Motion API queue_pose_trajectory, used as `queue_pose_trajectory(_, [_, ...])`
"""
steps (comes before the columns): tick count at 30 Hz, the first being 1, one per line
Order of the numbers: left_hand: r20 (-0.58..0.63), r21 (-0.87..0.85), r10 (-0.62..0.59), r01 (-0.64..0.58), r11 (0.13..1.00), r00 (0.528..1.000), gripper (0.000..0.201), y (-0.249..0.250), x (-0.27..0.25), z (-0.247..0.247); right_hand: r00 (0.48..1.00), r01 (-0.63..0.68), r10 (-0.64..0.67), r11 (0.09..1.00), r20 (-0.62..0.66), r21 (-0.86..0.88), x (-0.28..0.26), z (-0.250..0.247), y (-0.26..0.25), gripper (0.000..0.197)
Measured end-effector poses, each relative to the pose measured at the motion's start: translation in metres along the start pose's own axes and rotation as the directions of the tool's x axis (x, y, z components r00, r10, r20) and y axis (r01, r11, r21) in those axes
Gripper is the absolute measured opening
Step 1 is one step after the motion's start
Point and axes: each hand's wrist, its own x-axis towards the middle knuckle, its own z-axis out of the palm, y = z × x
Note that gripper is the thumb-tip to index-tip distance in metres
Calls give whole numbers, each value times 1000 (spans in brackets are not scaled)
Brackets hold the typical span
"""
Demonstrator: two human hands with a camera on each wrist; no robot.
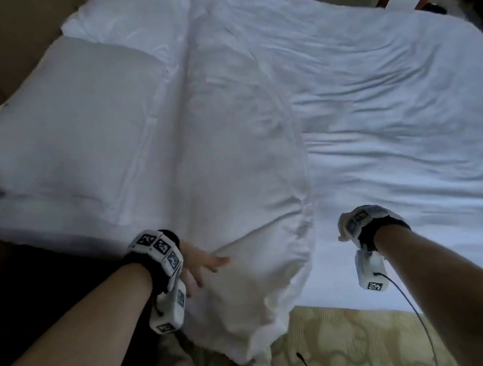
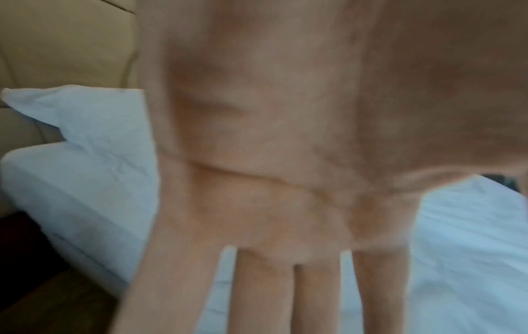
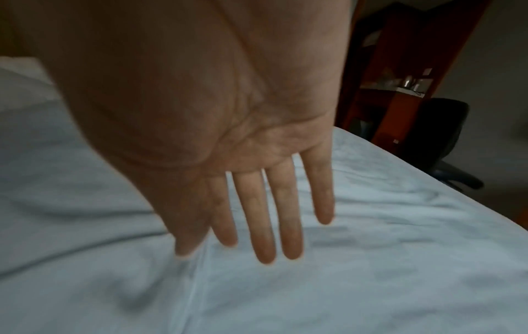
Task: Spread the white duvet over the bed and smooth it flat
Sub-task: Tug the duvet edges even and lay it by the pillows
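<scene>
Clearly you are only partway through. The white duvet [image 1: 238, 140] lies as a folded band across the bed [image 1: 407, 107], from the far side to the near edge, where its end [image 1: 251, 318] spills over the side toward the patterned carpet [image 1: 360, 344]. It sits just beside the pillow [image 1: 70, 134] on your left. To your right the bed shows only a wrinkled sheet, so most of the mattress looks uncovered. Judging by that, the spreading proper is not yet done, and the smoothing comes after it.

Your left hand [image 2: 285, 180] is spread, fingers [image 2: 262, 293] straight and a little apart, palm down over the near part of the duvet. In the head view its fingertips reach the fabric's fold line; whether they press it or only hover, I cannot tell. Your right hand [image 3: 243, 158] is also flat and relaxed, fingers [image 3: 260, 214] straight and close together, above the bare sheet and pinching nothing. From the head view that hand is hidden behind the wrist rig.

As to materials: the duvet looks thick and soft, with rounded, puffy edges and shallow creases, so it should drape rather than hold a shape. The sheet is thinner, with long fine ripples running across it. The pillow is plump and squarish, its case fairly smooth. Behind it, the headboard [image 2: 57, 45] appears padded and tan.
</scene>
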Motion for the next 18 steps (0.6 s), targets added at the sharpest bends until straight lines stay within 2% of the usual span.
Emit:
queue_pose_trajectory(1, [-45, -3, 8, -8, 1000, 999, 53, 0, 0, -3, 1000, 1, -1, 999, -10, 35, 3, 2, 4, 12])
queue_pose_trajectory(3, [-140, 33, 27, -22, 999, 990, 50, -2, -1, -16, 996, -28, 36, 995, -82, 97, 20, 5, 13, 32])
queue_pose_trajectory(6, [-363, -7, 89, -99, 995, 927, 43, -3, 1, -41, 972, 35, 14, 978, -236, 205, 37, 0, 17, 34])
queue_pose_trajectory(7, [-396, -5, 97, -108, 994, 913, 41, -3, 1, -47, 966, 57, 7, 969, -258, 242, 39, -4, 13, 33])
queue_pose_trajectory(11, [-357, 21, 95, -94, 995, 929, 28, 3, 0, -62, 965, 83, 7, 939, -261, 334, 15, -26, -4, 38])
queue_pose_trajectory(16, [-414, 75, 239, -229, 970, 878, 29, 54, -5, -86, 938, 53, 112, 890, -329, 453, -14, -47, 21, 40])
queue_pose_trajectory(18, [-445, 147, 302, -263, 953, 843, 21, 92, -9, -92, 913, 36, 177, 863, -367, 504, -28, -49, 43, 40])
